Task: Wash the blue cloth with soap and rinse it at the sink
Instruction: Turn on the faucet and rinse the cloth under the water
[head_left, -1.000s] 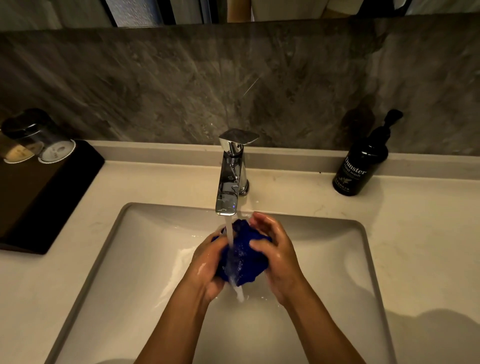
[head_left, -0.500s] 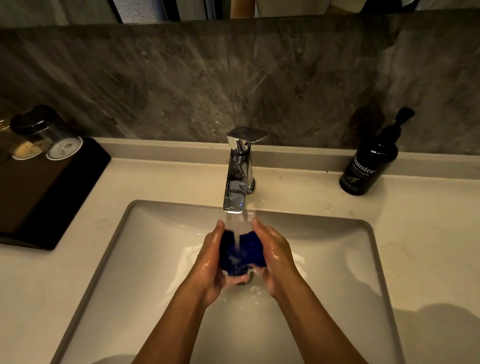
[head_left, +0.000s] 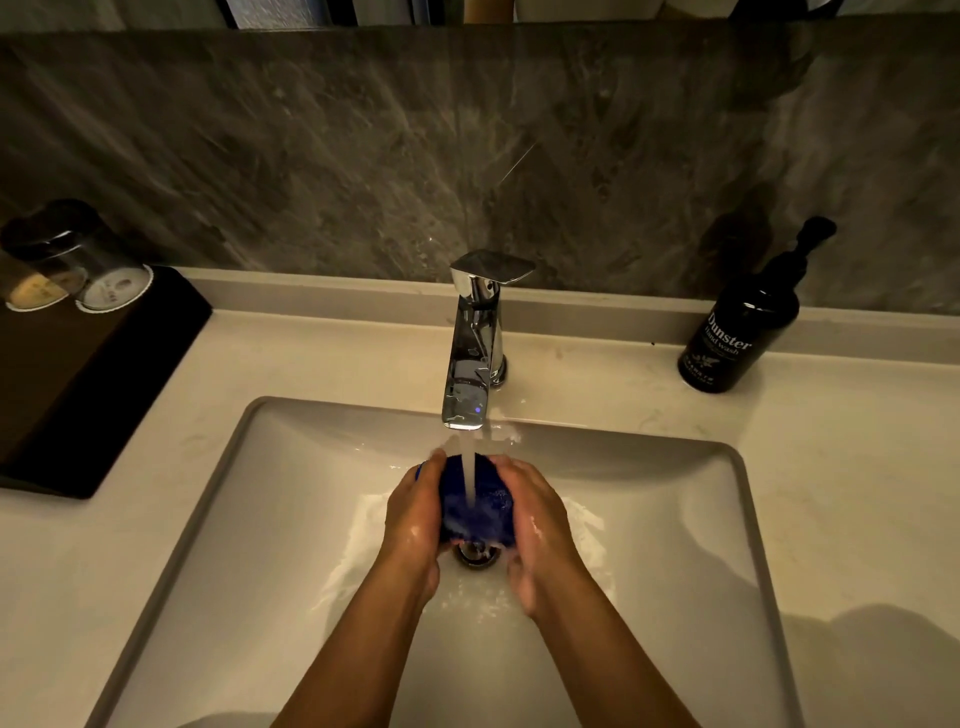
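The left hand (head_left: 415, 512) and the right hand (head_left: 537, 525) press the bunched blue cloth (head_left: 475, 512) between them, one at each side; the fingers wrap onto the fabric, so both hands grip it. The cloth sits low in the sink (head_left: 675, 519), directly above the drain (head_left: 475, 553), with the stream from the faucet (head_left: 472, 343) falling onto its top. The step in hand appears to be rinsing. To do it well, the person should keep the cloth centred under the stream, squeeze and release it repeatedly so that water passes through the folds, and turn the bundle so that each face meets the flow; holding it low limits splashing onto the counter (head_left: 857, 467). Count, from left to right: one dark tray (head_left: 78, 395) at the left of the counter, two inverted glasses (head_left: 78, 260) on it, one faucet, one blue cloth, one drain, one sink, and one dark hand-wash bottle (head_left: 743, 332) at the right rear.
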